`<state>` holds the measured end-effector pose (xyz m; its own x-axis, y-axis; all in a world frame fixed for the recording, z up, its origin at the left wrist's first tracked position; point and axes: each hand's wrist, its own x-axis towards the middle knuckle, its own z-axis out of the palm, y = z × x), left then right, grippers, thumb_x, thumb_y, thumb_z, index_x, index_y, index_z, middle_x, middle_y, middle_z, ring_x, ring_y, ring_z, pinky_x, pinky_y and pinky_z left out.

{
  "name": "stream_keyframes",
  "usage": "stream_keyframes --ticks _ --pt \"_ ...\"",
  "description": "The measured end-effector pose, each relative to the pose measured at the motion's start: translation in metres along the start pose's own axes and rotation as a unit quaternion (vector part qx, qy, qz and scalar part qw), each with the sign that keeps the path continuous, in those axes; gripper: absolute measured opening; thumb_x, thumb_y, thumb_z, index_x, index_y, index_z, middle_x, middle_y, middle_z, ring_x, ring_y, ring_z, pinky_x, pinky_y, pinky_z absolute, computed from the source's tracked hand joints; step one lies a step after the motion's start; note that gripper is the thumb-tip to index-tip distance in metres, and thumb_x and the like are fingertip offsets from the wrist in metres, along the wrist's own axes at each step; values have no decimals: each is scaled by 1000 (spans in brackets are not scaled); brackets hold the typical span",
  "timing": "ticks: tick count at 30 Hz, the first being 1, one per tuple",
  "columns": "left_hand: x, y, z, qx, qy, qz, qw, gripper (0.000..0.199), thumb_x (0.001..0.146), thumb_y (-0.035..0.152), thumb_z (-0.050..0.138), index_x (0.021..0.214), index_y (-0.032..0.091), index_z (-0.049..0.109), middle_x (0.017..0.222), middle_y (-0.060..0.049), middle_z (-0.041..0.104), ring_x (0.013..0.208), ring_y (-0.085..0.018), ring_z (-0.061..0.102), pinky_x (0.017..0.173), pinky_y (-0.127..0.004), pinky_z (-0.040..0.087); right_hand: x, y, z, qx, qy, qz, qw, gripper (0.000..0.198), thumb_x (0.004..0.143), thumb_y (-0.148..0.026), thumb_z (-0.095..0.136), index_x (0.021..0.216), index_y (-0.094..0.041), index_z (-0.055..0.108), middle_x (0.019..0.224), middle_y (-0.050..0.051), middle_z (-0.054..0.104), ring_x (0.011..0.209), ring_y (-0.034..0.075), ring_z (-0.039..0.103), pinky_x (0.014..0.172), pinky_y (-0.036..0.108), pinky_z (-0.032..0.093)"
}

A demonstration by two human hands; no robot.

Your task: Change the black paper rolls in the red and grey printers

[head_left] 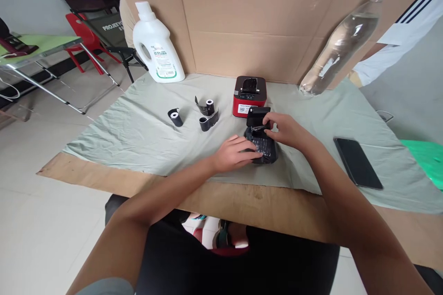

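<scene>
A black card terminal (266, 146) with a keypad of small pale-marked keys lies on the cloth in front of me, its upper part raised. My left hand (235, 153) holds its left side, fingers reaching over the keys. At the terminal's top end, the thumb and forefinger of my right hand (285, 130) pinch the edge of a dark glossy flap (259, 128); its exact kind is hard to make out. Just behind stands a red and black box-shaped device (249, 96) with a white label. Several small black paper rolls (176, 118) lie to the left, some partly unwound.
A white detergent jug (157, 46) and a big clear bottle (341, 46) with a blue cap stand against a cardboard panel (249, 23). A black phone (357, 162) lies at right. The table's wooden edge (249, 196) faces me. Another person's white sleeve (411, 32) shows at far right.
</scene>
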<state>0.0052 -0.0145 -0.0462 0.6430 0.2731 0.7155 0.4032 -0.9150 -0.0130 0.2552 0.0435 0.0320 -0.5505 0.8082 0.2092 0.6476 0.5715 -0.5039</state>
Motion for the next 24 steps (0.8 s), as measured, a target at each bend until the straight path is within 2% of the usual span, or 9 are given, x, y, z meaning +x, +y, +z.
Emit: stream_keyframes --ticks 6,9,11,14,15,18,20,22,24 --pt "1 1 0 -20 27 7 999 21 102 24 61 119 26 73 101 -3 76 87 -15 63 73 -32 38 3 11 10 -7 -24 -10 1000 16 78 -19 63 93 -23 62 88 4 67 82 23 63 78 36 47" --pt "1 0 0 -27 19 -5 999 22 102 26 61 120 28 73 102 -3 75 89 -16 63 74 -32 40 4 12 20 -30 -25 -4 999 20 76 -15 65 94 -22 68 103 8 65 94 27 64 85 39 49" --pt "0 0 1 -28 14 -12 999 22 102 27 61 119 28 74 102 -4 75 89 -16 63 74 -32 41 2 10 23 -51 -20 35 998 17 77 -17 69 92 -23 72 107 9 61 95 27 63 86 41 50" --pt "-1 -1 1 -29 2 -26 999 22 102 28 59 117 29 76 101 -4 75 88 -16 64 73 -32 42 0 9 23 -72 5 109 991 10 75 -24 77 83 -24 72 102 8 56 85 25 60 82 42 51" --pt "-1 -1 1 -30 -4 -32 999 22 103 28 58 117 29 76 101 -4 75 88 -16 65 73 -31 42 1 9 23 -63 26 123 990 13 74 -28 80 80 -23 69 101 8 55 82 24 58 81 42 51" --pt "-1 -1 0 -36 -16 -49 998 23 103 29 58 117 29 76 101 -5 75 90 -16 68 74 -31 45 7 16 28 36 139 137 980 33 74 -45 82 75 -23 56 99 8 57 86 24 57 83 43 52" --pt "-1 0 -1 -52 -11 -53 997 22 103 29 57 117 27 75 100 -5 75 90 -16 69 75 -31 49 14 21 34 158 200 149 955 44 78 -58 76 75 -25 47 91 5 58 87 23 56 83 40 53" --pt "0 1 -1 -78 2 -53 996 24 105 27 56 120 25 74 101 -6 74 90 -15 71 78 -30 53 17 25 39 276 211 162 924 50 80 -68 70 74 -26 44 83 2 56 84 20 54 82 38 53" --pt "0 4 -1 -98 16 -55 994 27 105 25 53 126 22 70 104 -7 73 92 -15 72 80 -28 58 16 26 39 352 190 159 903 53 78 -70 71 71 -25 45 83 1 57 83 19 54 83 37 52"
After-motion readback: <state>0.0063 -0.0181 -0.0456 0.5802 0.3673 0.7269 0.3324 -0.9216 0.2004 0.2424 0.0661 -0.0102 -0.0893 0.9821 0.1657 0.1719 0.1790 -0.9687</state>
